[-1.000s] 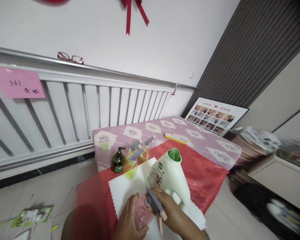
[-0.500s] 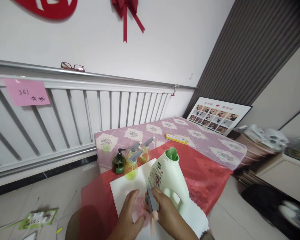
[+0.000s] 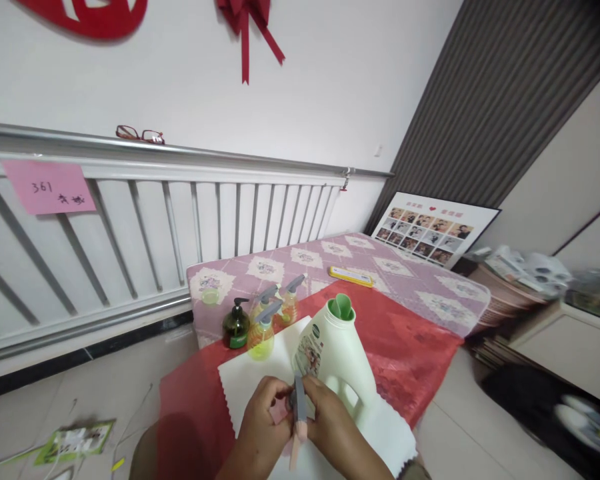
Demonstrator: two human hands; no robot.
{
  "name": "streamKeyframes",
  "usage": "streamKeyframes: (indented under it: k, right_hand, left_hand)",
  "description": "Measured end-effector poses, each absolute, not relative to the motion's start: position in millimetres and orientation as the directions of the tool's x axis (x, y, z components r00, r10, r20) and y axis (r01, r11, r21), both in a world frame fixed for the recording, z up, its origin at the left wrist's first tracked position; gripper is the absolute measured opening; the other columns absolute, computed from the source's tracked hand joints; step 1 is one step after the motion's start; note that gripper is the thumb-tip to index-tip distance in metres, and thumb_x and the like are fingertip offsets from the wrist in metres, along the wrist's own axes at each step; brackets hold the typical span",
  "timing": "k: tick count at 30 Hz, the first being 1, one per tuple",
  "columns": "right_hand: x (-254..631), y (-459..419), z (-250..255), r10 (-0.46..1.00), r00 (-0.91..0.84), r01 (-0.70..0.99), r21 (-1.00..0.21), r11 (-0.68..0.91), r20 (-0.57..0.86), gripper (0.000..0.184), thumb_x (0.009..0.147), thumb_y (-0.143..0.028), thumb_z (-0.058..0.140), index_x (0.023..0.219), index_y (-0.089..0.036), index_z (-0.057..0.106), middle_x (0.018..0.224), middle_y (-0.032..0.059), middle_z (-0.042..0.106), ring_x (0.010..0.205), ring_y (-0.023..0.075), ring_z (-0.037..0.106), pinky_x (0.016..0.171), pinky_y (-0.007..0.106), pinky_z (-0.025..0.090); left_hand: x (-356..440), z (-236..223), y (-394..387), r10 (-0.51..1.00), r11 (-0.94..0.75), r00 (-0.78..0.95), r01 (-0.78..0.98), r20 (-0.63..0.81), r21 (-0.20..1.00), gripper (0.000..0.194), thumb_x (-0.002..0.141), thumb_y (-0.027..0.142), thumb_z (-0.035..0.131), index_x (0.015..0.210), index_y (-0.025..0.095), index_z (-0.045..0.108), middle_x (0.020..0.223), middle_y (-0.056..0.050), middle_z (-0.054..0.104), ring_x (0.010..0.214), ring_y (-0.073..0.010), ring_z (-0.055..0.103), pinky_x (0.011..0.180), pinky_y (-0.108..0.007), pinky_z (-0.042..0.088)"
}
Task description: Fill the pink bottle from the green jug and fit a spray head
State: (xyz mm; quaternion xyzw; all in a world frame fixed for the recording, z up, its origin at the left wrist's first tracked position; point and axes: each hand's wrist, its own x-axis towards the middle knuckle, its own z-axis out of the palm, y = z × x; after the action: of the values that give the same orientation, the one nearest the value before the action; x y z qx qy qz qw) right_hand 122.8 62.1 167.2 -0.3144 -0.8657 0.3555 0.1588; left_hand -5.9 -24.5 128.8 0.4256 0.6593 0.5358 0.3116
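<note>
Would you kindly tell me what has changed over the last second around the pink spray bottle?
The grey trigger spray head has turned from slanting rightward to nearly vertical. The left hand has closed in over the pink spray bottle; the right hand keeps its grip. The pale green detergent jug and yellow spray bottles stayed put.

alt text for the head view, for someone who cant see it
Two hands, left and right, grip a pink spray bottle by its grey trigger head over a white mat. A pale green jug with its cap off stands just behind, on a red cloth.
</note>
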Motion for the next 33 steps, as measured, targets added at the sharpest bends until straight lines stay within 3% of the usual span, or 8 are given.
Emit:
streamKeyframes:
  k: [10,16,20,26,33]
  right_hand:
    - [118.5,57.9,159.0,0.736,-0.675,0.438,-0.782,0.443,0.039,0.031,0.066,-0.002,0.066,0.073,-0.024,0.046,0.081,-0.0017,0.055,0.082,0.0207,0.058,0.075,0.03,0.043]
    - [118.1,55.4,158.4,0.76,-0.649,0.407,-0.838,0.364,0.015,0.034,0.059,-0.003,0.074,0.075,-0.022,0.051,0.081,-0.0038,0.053,0.081,0.0188,0.056,0.076,0.029,0.042]
    - [124.0,53.7,161.1,0.757,-0.653,0.345,-0.893,0.29,-0.006,0.032,0.058,-0.005,0.073,0.08,-0.022,0.059,0.086,-0.0028,0.057,0.086,0.0201,0.059,0.08,0.031,0.046]
    - [136.4,55.3,165.8,0.64,-0.767,0.132,-0.962,0.237,0.052,0.025,0.075,-0.014,0.062,0.097,-0.022,0.069,0.103,0.0031,0.063,0.105,0.0244,0.062,0.096,0.037,0.046]
    - [132.3,52.6,152.1,0.682,-0.729,0.145,-0.958,0.249,0.066,0.006,0.079,-0.018,0.06,0.082,-0.021,0.064,0.087,0.0012,0.056,0.088,0.0216,0.056,0.085,0.035,0.044]
  left_hand:
    - [-28.7,138.6,-20.4,0.971,0.03,-0.239,0.245,0.031,0.969,0.009,0.073,0.021,0.059,0.081,0.022,0.064,0.087,0.001,0.063,0.085,-0.0157,0.058,0.081,-0.028,0.042]
    - [-34.7,135.6,-17.8,0.983,-0.015,-0.172,0.294,0.069,0.956,0.007,0.076,0.021,0.058,0.08,0.022,0.063,0.086,0.001,0.061,0.084,-0.0155,0.056,0.08,-0.028,0.041]
    - [-33.9,136.6,-18.7,0.979,-0.024,-0.184,0.303,0.083,0.953,0.012,0.07,0.02,0.059,0.081,0.022,0.064,0.086,0.0,0.061,0.084,-0.0167,0.055,0.081,-0.029,0.042]
    - [-32.1,135.4,-19.3,0.983,-0.044,-0.162,0.262,0.089,0.964,0.02,0.076,0.031,0.059,0.089,0.023,0.072,0.09,-0.003,0.065,0.087,-0.0189,0.059,0.082,-0.031,0.043]
    - [-33.8,107.1,-21.5,0.963,-0.09,-0.251,0.056,0.102,0.994,0.03,0.077,0.051,0.068,0.086,0.023,0.073,0.088,-0.002,0.067,0.087,-0.0193,0.062,0.084,-0.03,0.048]
